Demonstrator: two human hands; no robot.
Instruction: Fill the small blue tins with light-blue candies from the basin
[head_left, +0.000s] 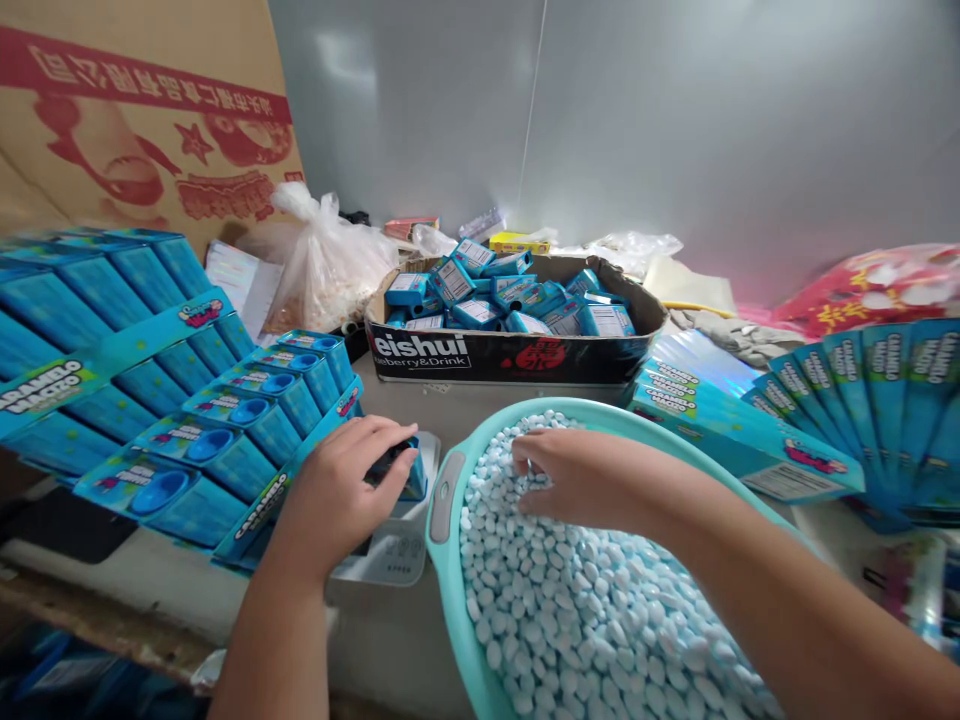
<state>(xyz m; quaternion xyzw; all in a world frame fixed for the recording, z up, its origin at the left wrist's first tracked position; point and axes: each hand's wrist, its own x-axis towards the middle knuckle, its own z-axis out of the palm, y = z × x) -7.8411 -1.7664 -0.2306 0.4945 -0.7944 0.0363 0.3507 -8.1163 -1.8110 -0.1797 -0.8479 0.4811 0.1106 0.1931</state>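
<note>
My left hand [349,490] is wrapped around a small blue candy box [412,470], thumb and fingers on its sides. The box stands on a white scale [397,560], and its top is partly hidden by my fingers. My right hand [551,470] reaches into a turquoise basin [444,580] filled with small pale blue and white candies [562,600]. Its fingers curl down among the candies, with the fingertips hidden. To the left of my left hand, a blue display carton [259,515] holds rows of small blue boxes [244,410] with round openings on top.
Behind the basin, a black carton [510,360] is heaped with blue boxes. More blue display cartons [750,440] lie on the right. A knotted plastic bag [330,250] and a large cardboard box [150,130] stand at back left. A grey wall [637,120] closes the back.
</note>
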